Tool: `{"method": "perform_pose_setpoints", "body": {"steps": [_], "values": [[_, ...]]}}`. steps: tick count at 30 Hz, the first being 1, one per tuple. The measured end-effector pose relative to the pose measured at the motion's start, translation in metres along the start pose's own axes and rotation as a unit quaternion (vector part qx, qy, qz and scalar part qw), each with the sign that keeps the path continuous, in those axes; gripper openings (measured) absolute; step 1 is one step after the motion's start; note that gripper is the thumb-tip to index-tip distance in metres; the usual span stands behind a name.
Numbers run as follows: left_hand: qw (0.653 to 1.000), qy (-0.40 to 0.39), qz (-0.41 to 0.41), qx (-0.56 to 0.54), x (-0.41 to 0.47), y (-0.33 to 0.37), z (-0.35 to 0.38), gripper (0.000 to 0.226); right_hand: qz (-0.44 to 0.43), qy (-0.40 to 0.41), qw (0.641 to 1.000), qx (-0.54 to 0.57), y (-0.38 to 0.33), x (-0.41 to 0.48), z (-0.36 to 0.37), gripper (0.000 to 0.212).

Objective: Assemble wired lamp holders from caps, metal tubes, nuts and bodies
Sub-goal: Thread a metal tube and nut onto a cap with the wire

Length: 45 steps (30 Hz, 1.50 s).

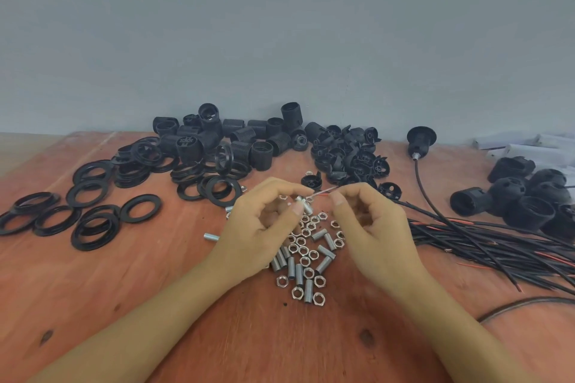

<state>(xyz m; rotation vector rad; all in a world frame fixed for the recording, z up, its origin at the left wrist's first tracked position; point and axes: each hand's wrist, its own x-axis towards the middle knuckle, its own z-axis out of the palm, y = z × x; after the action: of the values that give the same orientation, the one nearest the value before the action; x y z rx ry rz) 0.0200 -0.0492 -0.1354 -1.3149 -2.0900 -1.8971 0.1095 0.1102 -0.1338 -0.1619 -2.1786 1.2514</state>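
Note:
My left hand (264,221) pinches a short threaded metal tube (303,203) between thumb and fingers above the table. My right hand (368,221) pinches the bared end of a wire (322,192), whose tip points at the tube's end. Under both hands lies a heap of metal tubes and hex nuts (306,261). A bundle of black and red wires (485,236) runs off to the right. Black caps (351,155) are piled behind my right hand, and threaded black bodies (249,140) behind my left hand.
Black rings (90,214) are spread over the left of the wooden table (124,305). One assembled holder with its cable (420,140) stands at the back right. More black holder parts (529,199) and white boxes (529,149) sit far right. A wall lies behind.

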Motion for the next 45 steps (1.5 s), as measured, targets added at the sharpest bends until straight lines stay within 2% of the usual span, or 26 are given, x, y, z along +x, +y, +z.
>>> {"method": "perform_pose_setpoints", "body": {"steps": [1,3,7,9,12,16,17,19,21,22,24,26,29,32,38,45], "values": [[0.999,0.007,-0.020,-0.033,0.001,0.000,0.001,0.018,-0.007,-0.010,0.998,-0.066,0.001,0.009,-0.002,0.012],[0.997,0.017,-0.044,-0.066,0.002,0.000,0.001,0.022,-0.022,-0.048,0.977,-0.205,0.000,0.030,-0.001,0.024],[0.996,0.031,-0.058,-0.063,0.004,-0.003,0.001,0.026,-0.067,-0.149,0.882,-0.442,0.001,0.054,0.018,0.042],[0.995,0.042,-0.063,-0.058,0.005,-0.004,0.000,0.023,-0.064,-0.160,0.858,-0.484,0.005,0.060,0.027,0.040],[0.996,0.052,-0.066,-0.038,0.006,-0.005,-0.001,0.024,-0.046,-0.119,0.865,-0.486,0.011,0.066,0.031,0.033],[0.996,0.043,-0.061,-0.042,0.005,-0.006,-0.003,0.022,-0.068,-0.109,0.856,-0.500,0.016,0.066,0.028,0.028],[0.996,0.042,-0.061,-0.042,0.005,-0.006,-0.003,0.023,-0.076,-0.107,0.862,-0.489,0.015,0.065,0.027,0.026],[0.996,0.046,-0.067,-0.046,0.005,-0.006,-0.003,0.027,-0.080,-0.080,0.911,-0.397,0.012,0.061,0.023,0.019],[0.994,0.056,-0.077,-0.058,0.005,-0.006,-0.004,0.029,-0.032,-0.029,0.974,-0.222,0.004,0.055,0.016,0.012],[0.992,0.064,-0.083,-0.065,0.006,-0.007,-0.004,0.030,0.001,-0.005,0.991,-0.137,0.001,0.050,0.012,0.013],[0.989,0.079,-0.092,-0.080,0.007,-0.009,-0.005,0.033,0.061,-0.001,0.998,-0.006,-0.003,0.039,0.005,0.015],[0.988,0.079,-0.099,-0.084,0.007,-0.011,-0.005,0.029,0.101,-0.011,0.988,0.117,-0.004,0.029,0.000,0.011],[0.990,0.049,-0.097,-0.087,0.006,-0.010,-0.003,0.022,0.146,-0.015,0.956,0.254,-0.001,0.020,-0.004,0.039],[0.993,0.015,-0.085,-0.084,0.006,-0.008,0.000,0.019,0.140,-0.038,0.956,0.254,0.002,0.012,-0.002,0.054],[0.995,-0.020,-0.073,-0.061,0.006,-0.008,-0.004,0.018,0.120,-0.031,0.954,0.271,0.006,0.006,-0.002,0.049],[0.996,-0.009,-0.080,-0.041,0.006,-0.009,-0.005,0.020,0.114,-0.034,0.945,0.303,0.002,0.008,-0.005,0.047]]}}
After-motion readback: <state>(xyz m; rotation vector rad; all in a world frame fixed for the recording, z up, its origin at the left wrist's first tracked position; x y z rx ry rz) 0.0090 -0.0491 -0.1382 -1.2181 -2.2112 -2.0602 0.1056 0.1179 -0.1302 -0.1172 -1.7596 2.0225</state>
